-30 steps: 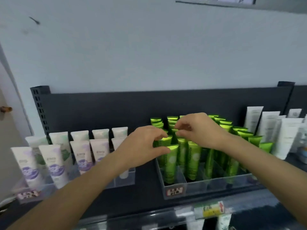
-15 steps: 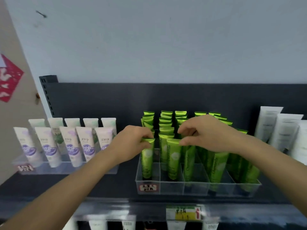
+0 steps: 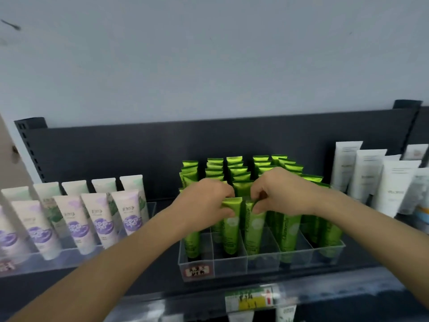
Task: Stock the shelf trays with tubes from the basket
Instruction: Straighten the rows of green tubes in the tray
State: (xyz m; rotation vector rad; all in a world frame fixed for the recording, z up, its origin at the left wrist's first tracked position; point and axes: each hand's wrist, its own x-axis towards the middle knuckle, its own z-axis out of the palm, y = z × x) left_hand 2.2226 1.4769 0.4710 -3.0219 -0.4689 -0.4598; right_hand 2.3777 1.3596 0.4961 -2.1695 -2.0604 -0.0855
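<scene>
Both hands are pinching crimped tops: left hand (image 3: 205, 201) gripping one glossy green plastic tube (image 3: 229, 225), right hand (image 3: 282, 190) its neighbour (image 3: 254, 228), keeping them upright in the clear plastic divided tray (image 3: 262, 263).

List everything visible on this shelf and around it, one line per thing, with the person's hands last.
green tubes: dozens, exact count unclear, bright green, upright in rows in the centre tray
clear divided tray: one, transparent, centre of the shelf, red label on its front left
lilac and pale green tubes: about ten in view, upright in two rows, left tray
white tubes: at least five, white, right end of the shelf
shelf back panel: one, black, behind all tubes
price tag: one, yellow and green, shelf front edge
left hand: pinching the top of a front green tube
right hand: pinching the neighbouring tube's top
</scene>
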